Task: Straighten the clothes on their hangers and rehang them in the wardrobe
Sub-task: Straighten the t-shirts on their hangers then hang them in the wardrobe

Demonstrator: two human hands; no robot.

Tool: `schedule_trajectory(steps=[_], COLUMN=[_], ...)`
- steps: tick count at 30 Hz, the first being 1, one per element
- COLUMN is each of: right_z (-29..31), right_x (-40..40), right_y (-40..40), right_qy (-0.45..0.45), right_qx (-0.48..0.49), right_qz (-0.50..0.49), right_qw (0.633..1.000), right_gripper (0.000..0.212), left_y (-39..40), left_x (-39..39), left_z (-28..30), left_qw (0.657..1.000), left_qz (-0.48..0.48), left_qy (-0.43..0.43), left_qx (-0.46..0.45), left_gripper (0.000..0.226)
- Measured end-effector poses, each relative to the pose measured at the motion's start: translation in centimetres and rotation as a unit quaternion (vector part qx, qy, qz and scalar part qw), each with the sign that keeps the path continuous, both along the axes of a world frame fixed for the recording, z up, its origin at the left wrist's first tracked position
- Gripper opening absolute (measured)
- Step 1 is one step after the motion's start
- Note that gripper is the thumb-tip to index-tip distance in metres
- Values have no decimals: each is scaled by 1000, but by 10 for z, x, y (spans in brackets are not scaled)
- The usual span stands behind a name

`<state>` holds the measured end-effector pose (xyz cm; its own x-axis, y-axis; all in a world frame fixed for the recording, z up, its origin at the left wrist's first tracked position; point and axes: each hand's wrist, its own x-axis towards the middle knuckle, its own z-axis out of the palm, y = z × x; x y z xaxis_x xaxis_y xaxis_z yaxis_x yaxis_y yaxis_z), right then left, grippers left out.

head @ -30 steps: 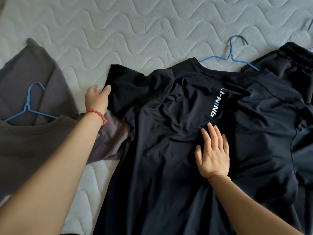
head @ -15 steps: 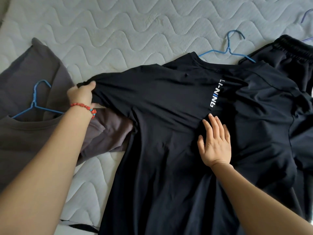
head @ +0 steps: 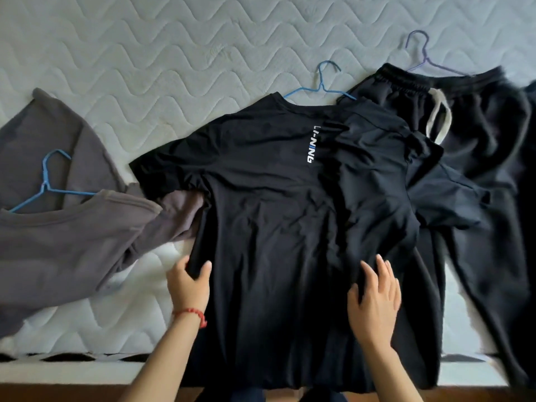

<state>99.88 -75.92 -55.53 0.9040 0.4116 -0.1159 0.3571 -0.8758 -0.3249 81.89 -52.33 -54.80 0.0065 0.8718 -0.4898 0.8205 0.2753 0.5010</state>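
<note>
Grey shirt (head: 66,242) lies far left of the fingers on the mattress (head: 174,53), with a blue hanger (head: 46,184) poking out of its neck. Its sleeve runs under the black shirt's left sleeve.

Left hand (head: 188,285): fingers (head: 206,266) are pinched on the left side seam of the black shirt (head: 275,213), thumb on top, cloth between.

The black shirt is spread front-up ahead of both hands, hem hanging over the mattress edge. Its blue hanger (head: 322,85) sticks out at the collar, well beyond the fingertips.

Right hand (head: 374,300): flat on the cloth, fingers (head: 385,271) spread, gripping nothing. Creases bunch just beyond them, toward the right sleeve.

Black trousers (head: 478,169) lie right of that hand, with a purple hanger (head: 426,59) at the waistband.

Step, my read: smoothing the black shirt on its hanger, body section. Next likely needs the right side pulled flat against the left-hand hold, right sleeve sorted, then a lift by the hook. Wardrobe isn't in view.
</note>
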Motion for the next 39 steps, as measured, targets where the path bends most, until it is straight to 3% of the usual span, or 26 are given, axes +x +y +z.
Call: schedule_trajectory(steps=[3, 6, 8, 10, 12, 16, 18, 20, 22, 25, 30, 35, 39], right_z=[4, 11, 12, 14, 15, 16, 19, 16, 16, 29, 44, 43, 48], right_x=[-18, -26, -29, -28, -31, -42, -45, -44, -46, -45, -36, -30, -34], right_y=[-52, -82, -95, -100, -99, -81, -78, -82, -91, -112, -153, -165, -163], right_qy=[34, 131, 173, 199, 239, 334, 352, 357, 342, 293, 197, 268, 302], right_qx=[-9, -7, -11, -2, 5, 43, 62, 97, 153, 187, 107, 54, 35], right_qz=[-99, -220, -241, -219, -183, -239, -307, -349, -366, -374, -381, -351, -312], right_qw=[994, 967, 955, 955, 954, 911, 882, 861, 852, 860, 897, 895, 900], right_gripper=[46, 53, 40, 10, 10, 46, 43, 25, 31, 35, 39, 26, 37], left_y=[-29, -37, -35, -32, -28, -40, -51, -59, -63, -68, -93, -116, -121], left_x=[-20, -32, -38, -47, -59, -74, -76, -83, -89, -93, -100, -108, -106], left_z=[2, 8, 11, 9, 1, 2, 7, 5, 6, 12, 17, 4, 15], left_qw=[998, 990, 984, 983, 982, 986, 990, 993, 996, 997, 994, 993, 991], left_qz=[-15, -42, -66, -83, -98, -76, -64, -46, -28, -12, -14, -16, -34], left_qy=[48, 111, 139, 111, 87, 67, 40, 27, 25, 37, 89, 82, 104], left_qx=[-45, -72, -92, -120, -137, -135, -122, -102, -83, -62, -56, -87, -75], left_gripper=[57, 65, 66, 65, 61, 46, 33, 30, 34, 40, 42, 30, 16])
